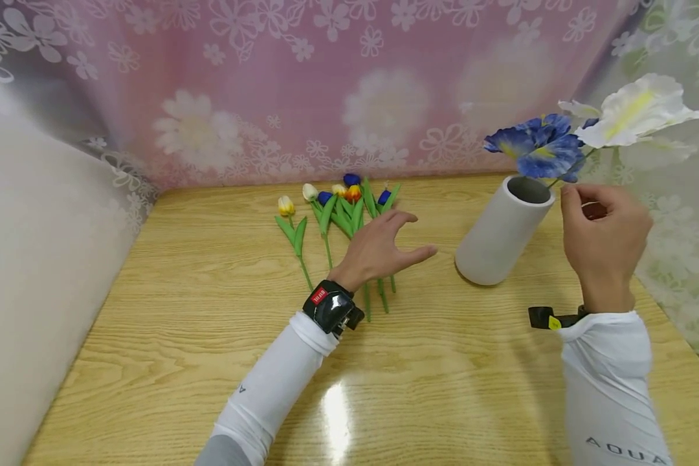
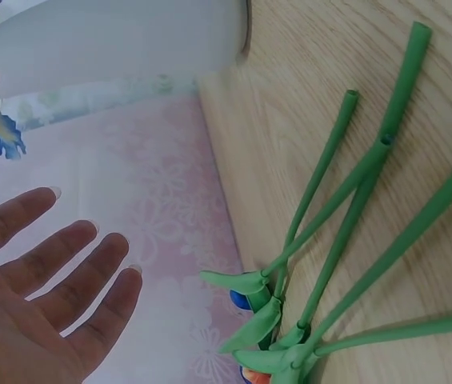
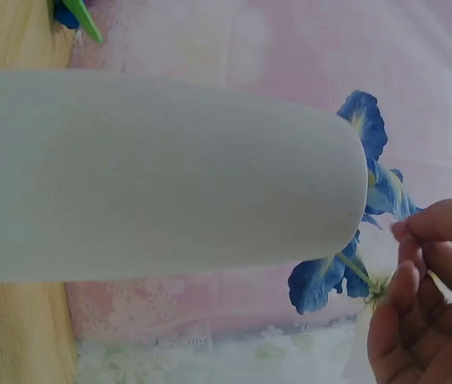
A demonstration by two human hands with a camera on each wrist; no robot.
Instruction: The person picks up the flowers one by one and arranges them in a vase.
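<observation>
Light wood-grain table (image 1: 180, 323). White vase (image 1: 498, 239) standing toward right side. Artificial tulips (image 1: 358, 215) lying left of it, blooms toward back edge, some stems crossing; yellow-and-white tulip (image 1: 299, 239) leftmost.

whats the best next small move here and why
Probably move the left hand across to steady the vase: that hand looks open and empty above the tulips, while the right hand is close beside the blue flower at the vase's top, where a nudge might tip the vase.

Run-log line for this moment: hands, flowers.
left hand: open, near tulips | right hand: fingers curled beside vase rim, grip unclear | blue flower: above vase
</observation>
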